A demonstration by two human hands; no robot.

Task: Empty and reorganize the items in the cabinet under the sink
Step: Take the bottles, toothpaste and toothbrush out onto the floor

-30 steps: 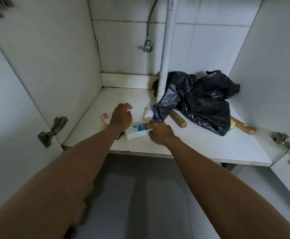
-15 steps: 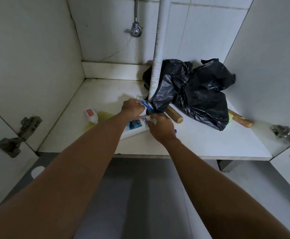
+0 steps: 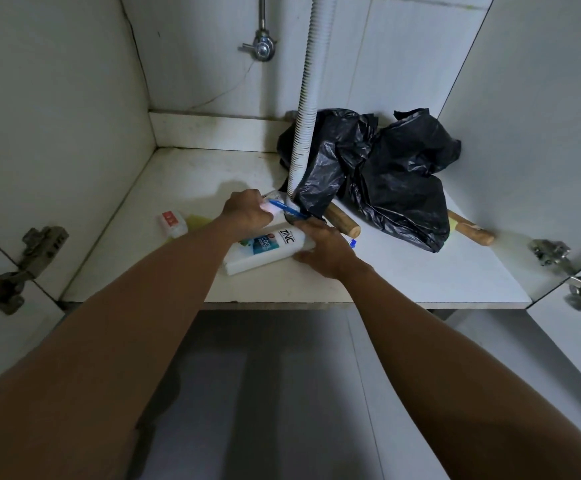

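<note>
Head view: right hand (image 3: pixel 327 251) grips white shampoo bottle (image 3: pixel 265 249) (lying flat, cabinet floor (image 3: pixel 420 278) front edge); left hand (image 3: pixel 247 213) pinches blue toothbrush (image 3: pixel 287 209).

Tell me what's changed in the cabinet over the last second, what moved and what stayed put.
The left hand left the small red-labelled bottle and moved right to the items by the drain hose, where it now grips a small white thing with a blue stick. The right hand closed over the top end of the white ZINC bottle. The black bag and wooden handles stayed put.
</note>
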